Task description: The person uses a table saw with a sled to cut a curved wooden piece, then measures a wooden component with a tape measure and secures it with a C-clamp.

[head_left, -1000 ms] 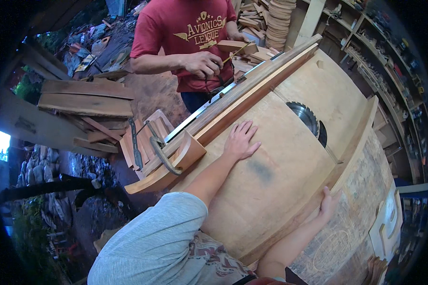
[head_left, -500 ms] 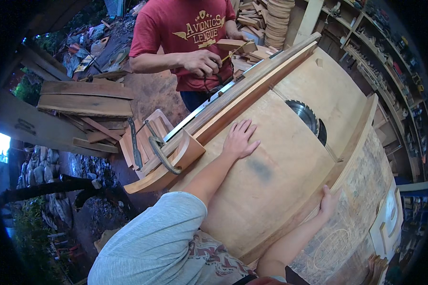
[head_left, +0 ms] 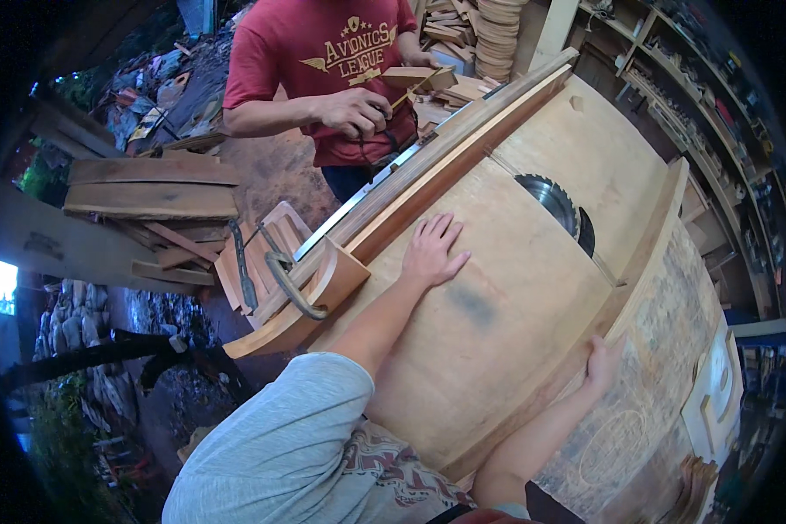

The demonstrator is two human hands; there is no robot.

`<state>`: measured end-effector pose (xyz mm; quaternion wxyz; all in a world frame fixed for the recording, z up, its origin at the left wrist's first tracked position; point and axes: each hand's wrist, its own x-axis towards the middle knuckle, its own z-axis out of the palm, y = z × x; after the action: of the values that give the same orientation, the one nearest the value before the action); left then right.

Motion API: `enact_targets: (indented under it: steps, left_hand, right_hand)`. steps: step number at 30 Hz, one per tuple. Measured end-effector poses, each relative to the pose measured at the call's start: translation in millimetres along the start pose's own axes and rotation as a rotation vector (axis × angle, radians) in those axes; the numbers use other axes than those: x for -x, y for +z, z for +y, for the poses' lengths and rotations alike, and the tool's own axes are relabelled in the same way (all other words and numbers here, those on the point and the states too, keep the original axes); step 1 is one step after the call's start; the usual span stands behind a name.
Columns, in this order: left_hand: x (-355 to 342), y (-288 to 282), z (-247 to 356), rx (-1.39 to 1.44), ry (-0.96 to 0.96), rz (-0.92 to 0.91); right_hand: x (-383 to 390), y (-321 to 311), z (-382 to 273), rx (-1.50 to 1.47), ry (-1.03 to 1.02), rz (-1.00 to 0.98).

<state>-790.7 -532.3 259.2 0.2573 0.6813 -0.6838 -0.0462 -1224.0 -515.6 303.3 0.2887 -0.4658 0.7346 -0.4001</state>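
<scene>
My left hand (head_left: 433,251) lies flat on a broad plywood board (head_left: 498,288), fingers spread. A dark smudge marks the board just below it. My right hand (head_left: 602,362) rests against the wooden rail (head_left: 576,354) along the board's right edge. Its thumb points forward along the rail, the other fingers show only in part, and I see nothing held. Through a slot in the board, ahead and right of my left hand, stands a toothed circular saw blade (head_left: 546,199). Directly behind it is a black curved fin (head_left: 586,232). Neither hand touches the blade.
A long wooden fence (head_left: 463,166) runs along the far side, with a C-clamp (head_left: 290,286) at its left end. Across it, a co-worker in a red shirt (head_left: 323,65) holds a wooden block (head_left: 421,77) and a thin yellow stick. Shelves (head_left: 672,74) line the right.
The whole view has shifted slightly, so things sit a little farther left and up. Both my hands keep their places on the board and rail.
</scene>
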Motion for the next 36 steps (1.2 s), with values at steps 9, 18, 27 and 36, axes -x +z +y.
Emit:
enact_targets:
  steps: [9, 18, 27, 36]
  left_hand:
    - [0.2, -1.9, 1.5, 0.006, -0.009, 0.002]
    - [0.0, -1.0, 0.2, -0.008, -0.012, -0.022]
    - [0.5, 0.1, -0.3, -0.009, -0.015, -0.023]
    - [0.6, 1.9, -1.8, -0.015, 0.0, -0.015]
  right_hand:
    - [-1.3, 0.8, 0.9, -0.086, 0.02, -0.039]
    - [-6.4, 2.3, 12.4, -0.046, 0.046, -0.016]
    - [-5.4, 1.9, 10.4, -0.078, 0.071, -0.028]
    - [-0.7, -0.2, 1.0, -0.043, 0.052, -0.057]
